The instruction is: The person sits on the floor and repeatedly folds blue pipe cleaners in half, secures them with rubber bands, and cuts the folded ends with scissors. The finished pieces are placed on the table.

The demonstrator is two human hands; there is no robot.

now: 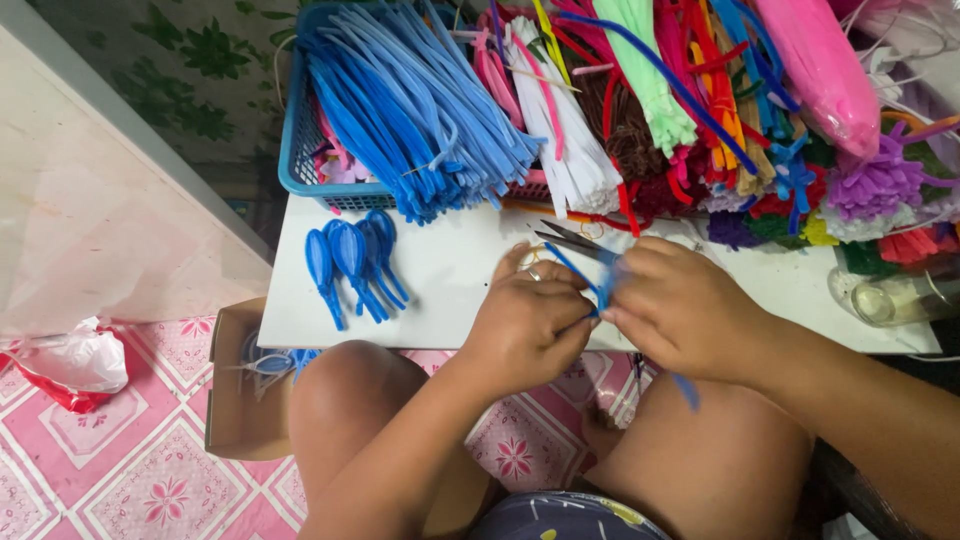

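The fingers [578, 322] of the left hand [525, 320] are pinching narrow around a blue pipe cleaner [590, 290], thumb and forefinger pressing together at its lower part. The right hand [680, 310] is meeting it from the other side, its fingertips closing tightly on the same blue stem, so both hands are touching each other over the near edge of the white table [450, 270]. A loose end of the pipe cleaner is hanging down below the right hand, above the knee. A ring is showing on one left finger.

Just behind the hands, a pair of scissors [575, 240] is lying on the table, its blades pointing left and partly hidden by the right hand. To the left, well apart from the hands, a small cluster of finished blue loops [350, 260] is lying flat on the tabletop.

Farther back, a blue plastic basket [300, 150] is holding a thick bundle of blue pipe cleaners [410, 110] that are spilling over its front rim. Beside it, white, green, red, brown and purple pipe cleaners [650, 90] are piling up along the far edge, with a pink bundle [820, 70] at the right.

On the floor to the left, a cardboard box [235, 400] is sitting beside the knee.
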